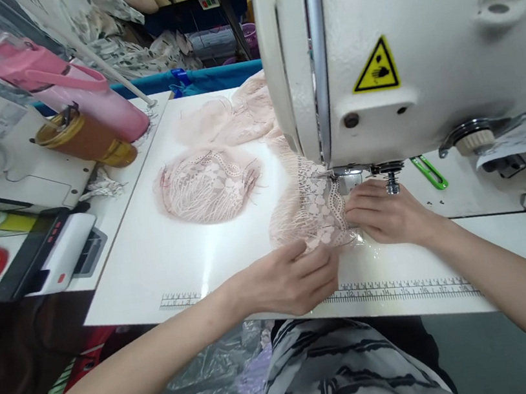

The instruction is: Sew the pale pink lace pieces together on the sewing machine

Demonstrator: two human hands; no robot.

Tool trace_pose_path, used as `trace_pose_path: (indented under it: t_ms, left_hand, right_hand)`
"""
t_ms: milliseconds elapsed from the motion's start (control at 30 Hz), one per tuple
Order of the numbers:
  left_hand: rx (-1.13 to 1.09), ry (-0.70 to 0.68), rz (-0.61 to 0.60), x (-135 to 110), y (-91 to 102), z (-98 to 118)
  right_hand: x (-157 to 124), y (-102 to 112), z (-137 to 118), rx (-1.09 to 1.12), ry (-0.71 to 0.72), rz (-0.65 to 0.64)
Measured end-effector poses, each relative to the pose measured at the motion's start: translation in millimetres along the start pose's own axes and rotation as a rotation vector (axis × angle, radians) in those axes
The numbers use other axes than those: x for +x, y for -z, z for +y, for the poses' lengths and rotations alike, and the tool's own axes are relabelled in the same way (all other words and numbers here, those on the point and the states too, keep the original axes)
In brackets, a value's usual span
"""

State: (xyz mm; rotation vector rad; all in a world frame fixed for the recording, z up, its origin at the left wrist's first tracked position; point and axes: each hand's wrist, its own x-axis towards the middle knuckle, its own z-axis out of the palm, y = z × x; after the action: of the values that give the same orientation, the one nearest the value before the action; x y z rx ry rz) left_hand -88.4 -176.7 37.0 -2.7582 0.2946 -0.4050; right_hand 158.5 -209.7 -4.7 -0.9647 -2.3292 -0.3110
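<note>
White table carrying a sewing machine. Beneath its head, pink lace, long axis running away from the body, border along the right side. Along the front edge, ruler reading 12 to 14. At the lace's near end, left hand, fingers loosely curled; whether pinching, cannot tell. Right hand, fingers closed on the border. On the machine, yellow warning triangle.
</note>
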Motion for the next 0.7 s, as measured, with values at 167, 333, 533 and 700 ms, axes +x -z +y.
trace_pose_path:
  t_ms: [167, 333, 533, 700]
  left_hand:
    - [0.051, 0.176, -0.023, -11.9, -1.6, 27.7]
    - [-0.27, 0.695, -0.023, -1.8, 14.5, 18.9]
    - [-0.519, 0.737, -0.174, 18.8, 28.1, -24.1]
    - [-0.382, 0.481, -0.14, 23.1, -11.5, -28.4]
  right_hand:
    - [-7.4, -4.2, 4.1, 0.085, -0.004, -0.078]
    - [-6.5, -1.5, 3.4, 0.192, 0.002, -0.075]
    - [-2.2, 1.8, 2.7, 0.04, 0.021, 0.009]
    - [0.6, 9.8, 2.6, -0.034, 0.062, 0.051]
